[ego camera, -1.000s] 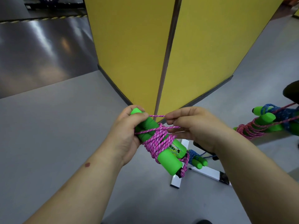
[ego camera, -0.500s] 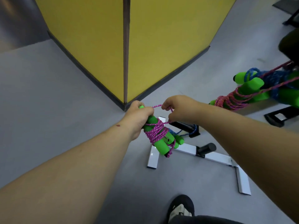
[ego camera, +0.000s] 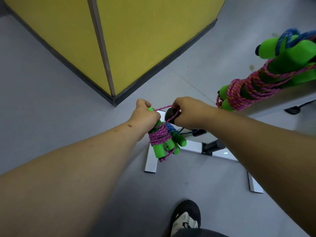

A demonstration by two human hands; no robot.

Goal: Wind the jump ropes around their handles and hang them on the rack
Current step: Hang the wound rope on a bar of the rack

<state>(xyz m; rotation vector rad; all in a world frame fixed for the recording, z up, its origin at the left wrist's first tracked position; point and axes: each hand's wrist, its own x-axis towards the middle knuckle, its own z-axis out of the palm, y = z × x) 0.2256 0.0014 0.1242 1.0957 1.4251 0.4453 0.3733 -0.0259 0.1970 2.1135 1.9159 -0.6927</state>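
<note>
A: Surface, room?
B: Grey floor [ego camera: 51,103], smooth. Yellow partition [ego camera: 136,40] with dark base strip, corner pointing at camera, upper left to centre. One dark shoe [ego camera: 185,218] at bottom centre.

A: Hands, left to right?
B: Left hand [ego camera: 144,117]: fingers curled round top of green handles [ego camera: 160,147], gripping the bundle wound with pink rope [ego camera: 158,135]. Handles tilted, lower ends down, above the floor. Right hand [ego camera: 189,112]: fingers curled, pinching a loop of the same pink rope [ego camera: 163,108] just beside a black peg [ego camera: 171,114]. Loop over the peg or only at it: cannot tell.

A: Rack?
B: White rack base [ego camera: 193,147] on floor below hands, two feet visible, one more black peg [ego camera: 213,145] lower down.

A: Counts?
B: Wound bundles: one in hand; one blue-rope bundle [ego camera: 172,132] hanging just behind it; at right edge one pink bundle [ego camera: 253,86], one blue bundle [ego camera: 290,41] above it, touching. Four total. Handles per bundle: partly hidden.
</note>
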